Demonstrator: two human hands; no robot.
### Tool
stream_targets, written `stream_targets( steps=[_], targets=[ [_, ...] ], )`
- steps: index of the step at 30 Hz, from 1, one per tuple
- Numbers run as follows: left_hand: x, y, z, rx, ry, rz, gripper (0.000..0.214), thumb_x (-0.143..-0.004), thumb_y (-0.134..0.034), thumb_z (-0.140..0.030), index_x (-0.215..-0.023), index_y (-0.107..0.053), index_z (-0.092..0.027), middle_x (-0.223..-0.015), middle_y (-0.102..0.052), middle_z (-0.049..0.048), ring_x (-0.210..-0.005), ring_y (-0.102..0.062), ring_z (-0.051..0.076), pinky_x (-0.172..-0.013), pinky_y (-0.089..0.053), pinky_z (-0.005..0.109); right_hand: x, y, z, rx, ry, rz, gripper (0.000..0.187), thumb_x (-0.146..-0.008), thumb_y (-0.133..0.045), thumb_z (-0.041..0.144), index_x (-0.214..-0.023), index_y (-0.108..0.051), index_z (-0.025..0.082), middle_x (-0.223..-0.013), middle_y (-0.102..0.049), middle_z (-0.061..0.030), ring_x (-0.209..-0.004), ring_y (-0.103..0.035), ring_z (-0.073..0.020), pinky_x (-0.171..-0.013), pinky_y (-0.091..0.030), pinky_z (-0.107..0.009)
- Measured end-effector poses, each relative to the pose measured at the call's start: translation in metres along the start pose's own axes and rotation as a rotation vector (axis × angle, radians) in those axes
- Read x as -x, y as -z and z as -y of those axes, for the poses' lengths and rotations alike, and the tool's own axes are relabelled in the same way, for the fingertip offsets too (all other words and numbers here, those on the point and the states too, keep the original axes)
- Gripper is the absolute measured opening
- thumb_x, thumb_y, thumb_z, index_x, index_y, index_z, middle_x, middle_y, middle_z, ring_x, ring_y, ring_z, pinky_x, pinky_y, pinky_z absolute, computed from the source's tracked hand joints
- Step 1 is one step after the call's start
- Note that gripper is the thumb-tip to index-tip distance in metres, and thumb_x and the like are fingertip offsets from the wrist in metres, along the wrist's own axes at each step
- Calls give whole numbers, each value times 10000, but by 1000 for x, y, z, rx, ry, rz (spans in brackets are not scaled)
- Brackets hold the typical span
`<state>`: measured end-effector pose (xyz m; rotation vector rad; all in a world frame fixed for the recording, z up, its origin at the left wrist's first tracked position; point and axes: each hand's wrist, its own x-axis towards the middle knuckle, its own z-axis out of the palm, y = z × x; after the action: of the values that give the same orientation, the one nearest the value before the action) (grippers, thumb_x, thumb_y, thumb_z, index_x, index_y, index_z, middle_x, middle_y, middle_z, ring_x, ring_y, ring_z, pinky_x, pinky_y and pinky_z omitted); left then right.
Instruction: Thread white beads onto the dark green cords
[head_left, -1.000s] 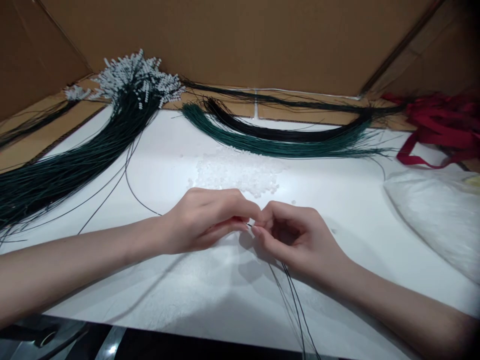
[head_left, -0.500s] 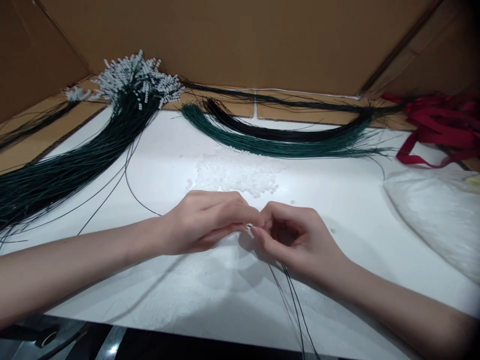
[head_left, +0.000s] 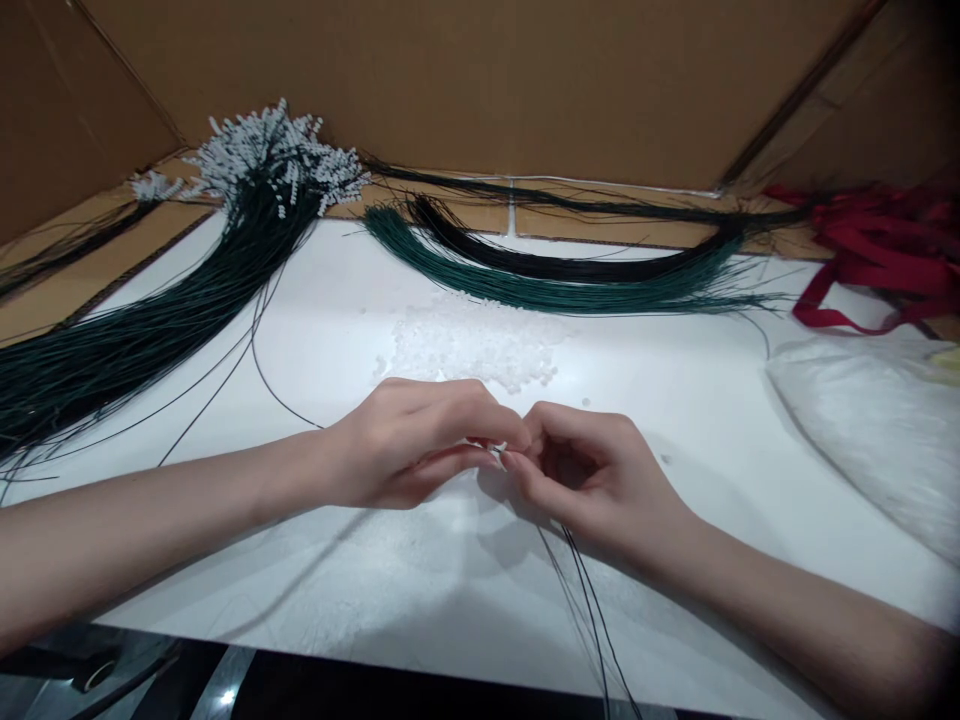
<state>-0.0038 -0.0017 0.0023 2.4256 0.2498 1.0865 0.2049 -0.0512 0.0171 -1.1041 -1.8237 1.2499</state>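
My right hand (head_left: pixel 592 465) is closed in a pinch on thin dark wire (head_left: pixel 589 590), whose strands hang below the palm toward the front edge of the table. Fingertips to fingertips with it, my left hand (head_left: pixel 427 440) pinches a tiny white bead (head_left: pixel 498 451) at the wire's end. The fingers hide most of this spot, so how far the bead sits on the wire cannot be told. Just beyond both hands, a loose spread of small translucent white beads (head_left: pixel 472 345) lies on the white tabletop (head_left: pixel 300 570).
A thick bundle of dark green wires (head_left: pixel 202 270) with white-beaded tips (head_left: pixel 277 160) lies at left. Curved bundles of green wire (head_left: pixel 540 290) and black wire (head_left: pixel 555 265) rest behind the beads. Red ribbon (head_left: pixel 877 260) and a clear plastic bag (head_left: pixel 877 430) are at right. Cardboard walls (head_left: pixel 525 90) enclose the back.
The left index finger has lifted slightly, showing a bit more white between the fingertips. The right hand and the hanging wire stay almost still.
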Motion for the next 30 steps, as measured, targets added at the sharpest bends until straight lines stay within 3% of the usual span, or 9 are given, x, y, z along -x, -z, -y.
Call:
stream_targets(
  steps=[15,22,30],
  targets=[
    [-2,2,-1,58,39,12,235,-886,-649,-86,-1109,-602,-145,-917,-715,56,-798,-675,113,-693,-553,191,0,0,0,14,3,3,148,-836,-602,109,-716,-545,173,-601,-487,48,-529,-433,-67,-471,-336,-188],
    [0,5,0,114,151,34,348,-885,-646,-108,-1209,-547,-190,-904,-711,41,-787,-711,137,-688,-595,216,1,0,-2,-3,-16,18,127,-843,-593,124,-735,-553,177,-608,-492,42,-539,-431,-79,-489,-354,-208],
    [-1,5,2,139,153,45,406,-866,-672,-95,-1235,-535,-193,-913,-687,34,-786,-699,123,-704,-601,210,2,0,-4,4,-9,23,126,-859,-592,123,-752,-554,178,-624,-488,41,-551,-420,-79,-495,-350,-212]
  ],
)
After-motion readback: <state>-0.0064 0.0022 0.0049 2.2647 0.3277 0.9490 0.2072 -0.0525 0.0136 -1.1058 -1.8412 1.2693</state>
